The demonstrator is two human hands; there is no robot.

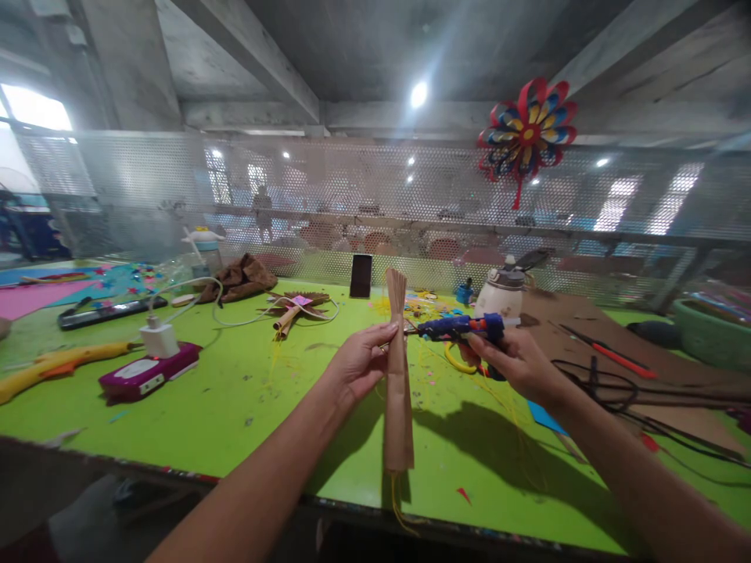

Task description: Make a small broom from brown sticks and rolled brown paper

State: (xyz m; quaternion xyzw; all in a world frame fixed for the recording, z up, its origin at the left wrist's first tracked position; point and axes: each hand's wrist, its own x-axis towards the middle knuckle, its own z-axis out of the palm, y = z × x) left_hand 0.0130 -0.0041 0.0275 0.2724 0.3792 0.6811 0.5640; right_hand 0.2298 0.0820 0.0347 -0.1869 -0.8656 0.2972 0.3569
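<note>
My left hand (pixel 364 361) is closed on a folded strip of brown kraft paper (pixel 399 414), pleated at its top end and held upright above the table. Yellow string (pixel 399 504) hangs from the paper's lower end. My right hand (pixel 516 361) grips a dark blue glue gun (pixel 454 327), its nozzle pointing left at the paper's edge near my left fingertips. Whether the nozzle touches the paper I cannot tell. Below the glue gun are yellow-handled scissors (pixel 458 360), partly hidden by my right hand.
On the green table (pixel 235 422) stand a purple power strip (pixel 152 371) with a white charger, a yellow glue gun (pixel 64 366) and a pleated paper piece (pixel 302 306). A phone (pixel 361 276) and a white bottle (pixel 500 295) are farther back. Brown paper (pixel 604 328) and black cables lie right.
</note>
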